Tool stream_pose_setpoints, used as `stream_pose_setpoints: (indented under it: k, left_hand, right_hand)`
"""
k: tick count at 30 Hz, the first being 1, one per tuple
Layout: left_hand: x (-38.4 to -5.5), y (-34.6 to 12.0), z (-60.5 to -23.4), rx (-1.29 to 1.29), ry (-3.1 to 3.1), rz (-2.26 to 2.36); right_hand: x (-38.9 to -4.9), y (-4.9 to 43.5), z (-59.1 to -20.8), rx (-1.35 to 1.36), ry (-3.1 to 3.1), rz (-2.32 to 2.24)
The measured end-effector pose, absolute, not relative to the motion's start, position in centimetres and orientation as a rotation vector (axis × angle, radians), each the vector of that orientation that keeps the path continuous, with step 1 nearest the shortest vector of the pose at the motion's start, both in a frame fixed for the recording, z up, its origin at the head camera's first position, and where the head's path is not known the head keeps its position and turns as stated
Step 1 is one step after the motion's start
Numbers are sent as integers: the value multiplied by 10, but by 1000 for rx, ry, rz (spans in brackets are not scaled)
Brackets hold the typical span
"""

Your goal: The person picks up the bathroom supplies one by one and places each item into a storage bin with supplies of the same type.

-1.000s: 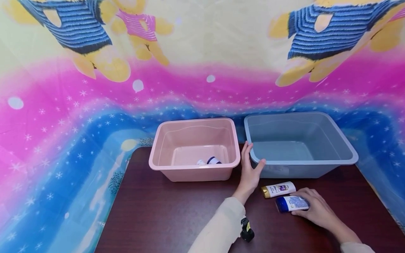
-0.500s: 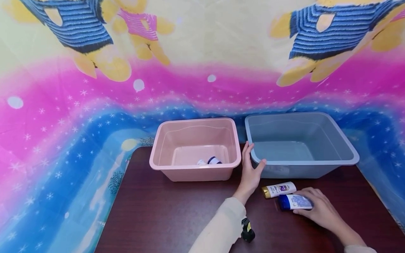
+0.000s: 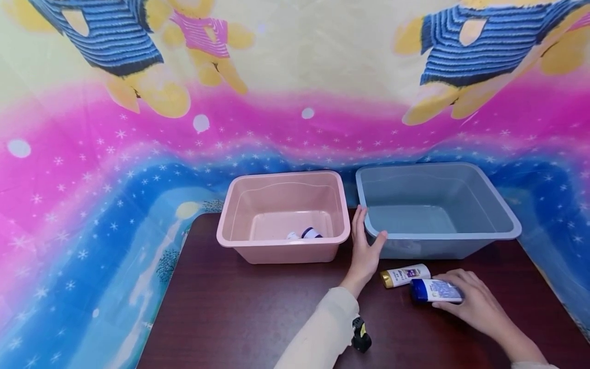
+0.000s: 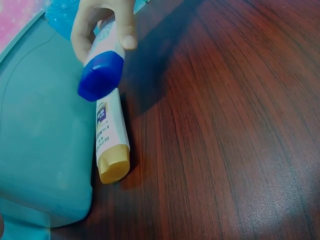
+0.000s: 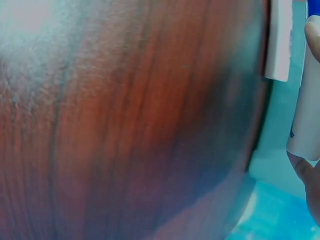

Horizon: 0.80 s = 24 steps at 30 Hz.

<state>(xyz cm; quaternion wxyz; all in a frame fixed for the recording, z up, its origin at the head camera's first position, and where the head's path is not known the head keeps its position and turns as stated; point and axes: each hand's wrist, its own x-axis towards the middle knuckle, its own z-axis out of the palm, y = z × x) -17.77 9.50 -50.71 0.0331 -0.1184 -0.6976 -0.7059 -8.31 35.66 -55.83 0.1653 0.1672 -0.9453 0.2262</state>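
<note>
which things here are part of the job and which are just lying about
Likely part of the job:
blue-capped bottle, held in the right hand
grey-blue bin, left hand at its corner
gold-capped bottle, lying close by
pink bin, with items inside

Probably just around:
patterned backdrop
black device at the left sleeve

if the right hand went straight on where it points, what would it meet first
Probably the white plastic bottle with the gold cap, lying just ahead of the right hand; or, passing above that, the blue-grey rectangular plastic basin. The hand's height is hard to judge.
</note>
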Motion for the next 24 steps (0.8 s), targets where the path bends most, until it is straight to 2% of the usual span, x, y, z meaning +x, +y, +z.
stream_pose_setpoints:
  k: [24]
  left_hand:
    - [-175,94,-501,-351,-2140,-2204]
  right_hand:
    - [-76,351,-506,454,-2657,629]
